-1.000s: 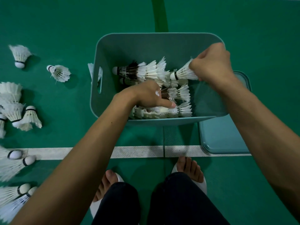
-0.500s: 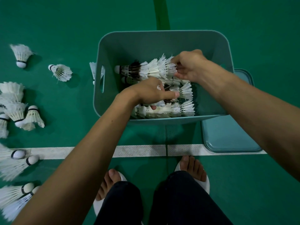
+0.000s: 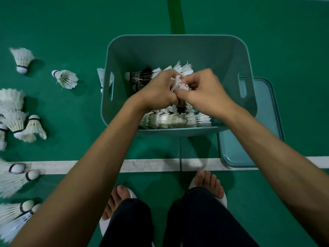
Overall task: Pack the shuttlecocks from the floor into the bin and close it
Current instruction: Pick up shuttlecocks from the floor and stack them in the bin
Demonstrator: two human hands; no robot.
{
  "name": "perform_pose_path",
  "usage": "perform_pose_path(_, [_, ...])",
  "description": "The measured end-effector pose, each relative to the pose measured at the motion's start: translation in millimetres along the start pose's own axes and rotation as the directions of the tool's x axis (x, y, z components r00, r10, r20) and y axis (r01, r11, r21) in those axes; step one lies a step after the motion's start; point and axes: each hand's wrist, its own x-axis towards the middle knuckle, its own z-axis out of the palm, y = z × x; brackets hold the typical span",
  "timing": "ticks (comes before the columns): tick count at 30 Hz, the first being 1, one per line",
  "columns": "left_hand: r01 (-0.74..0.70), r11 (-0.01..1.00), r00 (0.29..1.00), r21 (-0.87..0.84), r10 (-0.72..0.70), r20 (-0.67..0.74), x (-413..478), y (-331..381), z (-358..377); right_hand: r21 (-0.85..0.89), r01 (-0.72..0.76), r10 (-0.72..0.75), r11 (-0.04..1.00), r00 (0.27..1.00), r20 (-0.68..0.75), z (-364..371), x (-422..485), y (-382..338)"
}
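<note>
Nesting a shuttlecock point(image 3: 179, 84) over the bin point(image 3: 178, 41): your left hand point(image 3: 158, 91) and right hand point(image 3: 204, 91) both pinch it, feathers up, above the rows stacked sideways inside. Loose shuttlecocks point(image 3: 66, 79) lie left of the bin, nearer your left hand. The lid point(image 3: 258, 139) rests on the floor against the bin's right side.

A green court floor point(image 3: 71, 24) fills the view. A white line point(image 3: 151, 165) runs across it from left to right, and a lighter green stripe point(image 3: 175, 15) runs away at the top. 2 bare feet in white slippers point(image 3: 221, 198) stand just below the white line, under dark trouser legs point(image 3: 204, 220).
</note>
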Motion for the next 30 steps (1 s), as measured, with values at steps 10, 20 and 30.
perform_pose_path(10, [-0.075, 0.900, 0.850, 0.429, 0.282, -0.446, 5.2, -6.2, -10.4, -0.426, -0.324, 0.029, 0.845, 0.822, -0.568, -43.7, 19.1, -6.9])
perform_pose_path(20, [0.103, 0.686, 0.978, 0.720, 0.062, -0.199, 0.7, -0.7, 0.7, 0.396, -0.513, 0.611, 0.762, 0.772, -0.177, -17.1, 84.1, 9.6])
perform_pose_path(30, [0.106, 0.708, 0.982, 0.699, 0.035, -0.184, 2.3, -2.9, -0.4, 0.456, -0.546, 0.611, 0.703, 0.792, 0.006, -14.7, 88.0, 18.5])
